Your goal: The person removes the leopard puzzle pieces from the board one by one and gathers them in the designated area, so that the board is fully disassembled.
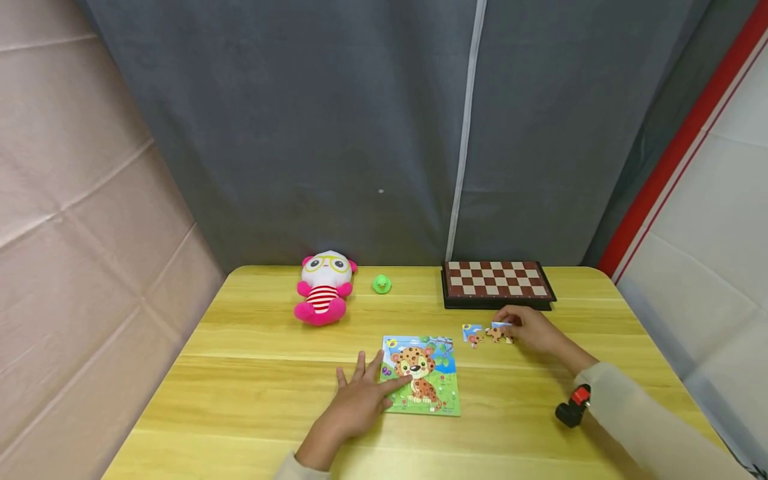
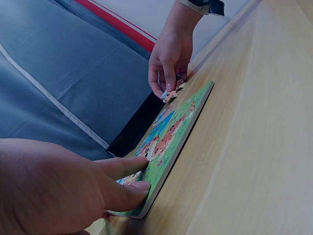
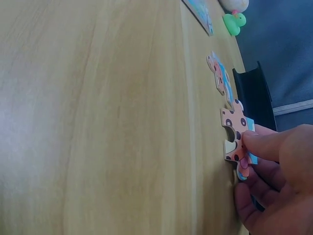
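Note:
A square jigsaw puzzle (image 1: 445,404) with a spotted leopard cub on green grass lies in front of me. My left hand (image 1: 358,402) rests on its left side, fingers spread; index finger and thumb touch the picture in the left wrist view. To the right, my right hand (image 1: 531,329) pinches a spotted puzzle piece (image 3: 234,125) with blue along one edge, thumb on its printed face. Just left of that piece lies a second puzzle piece (image 1: 472,333), blue with a bit of orange and pink.
Behind the right hand sits a folded chessboard (image 1: 495,280) in a dark case. A pink and white panda plush (image 1: 323,293) and a small green rubber duck (image 1: 381,285) are at the back left. A grey curtain (image 1: 336,133) hangs along the far table edge.

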`<state>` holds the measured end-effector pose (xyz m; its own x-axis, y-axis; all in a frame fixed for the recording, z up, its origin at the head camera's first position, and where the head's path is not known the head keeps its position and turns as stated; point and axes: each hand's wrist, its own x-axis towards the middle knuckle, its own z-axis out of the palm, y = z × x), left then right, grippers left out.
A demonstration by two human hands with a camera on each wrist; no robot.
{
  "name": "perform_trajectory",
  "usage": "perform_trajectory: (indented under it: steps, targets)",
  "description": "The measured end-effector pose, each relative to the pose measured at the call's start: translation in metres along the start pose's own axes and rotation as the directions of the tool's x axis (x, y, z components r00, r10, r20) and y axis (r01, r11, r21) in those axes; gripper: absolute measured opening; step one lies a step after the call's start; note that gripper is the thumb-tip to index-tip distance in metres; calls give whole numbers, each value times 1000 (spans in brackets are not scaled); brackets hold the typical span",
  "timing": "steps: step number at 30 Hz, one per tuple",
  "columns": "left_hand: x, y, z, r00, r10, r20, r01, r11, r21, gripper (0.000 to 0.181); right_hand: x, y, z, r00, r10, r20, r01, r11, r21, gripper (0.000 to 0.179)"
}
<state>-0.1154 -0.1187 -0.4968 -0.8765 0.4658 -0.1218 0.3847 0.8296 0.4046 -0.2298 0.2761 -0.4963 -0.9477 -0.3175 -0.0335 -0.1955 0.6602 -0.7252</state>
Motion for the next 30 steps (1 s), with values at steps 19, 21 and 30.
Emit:
perform_trajectory:
  steps: [19, 21, 30]
  targets:
    - [0, 1, 0, 1000, -4, -4, 4, 1000, -11, 53, -1, 12, 9, 999, 3, -41, -4, 999, -34, 18]
    - [0, 0, 1, 1000, -3, -5, 3, 1000, -11, 53, -2, 12, 10, 999, -2, -44, 0, 999, -34, 18]
    - [0, -2, 2, 1000, -1, -3, 1, 1000, 0, 53, -1, 16, 10, 999, -19, -38, 17, 999, -45, 16]
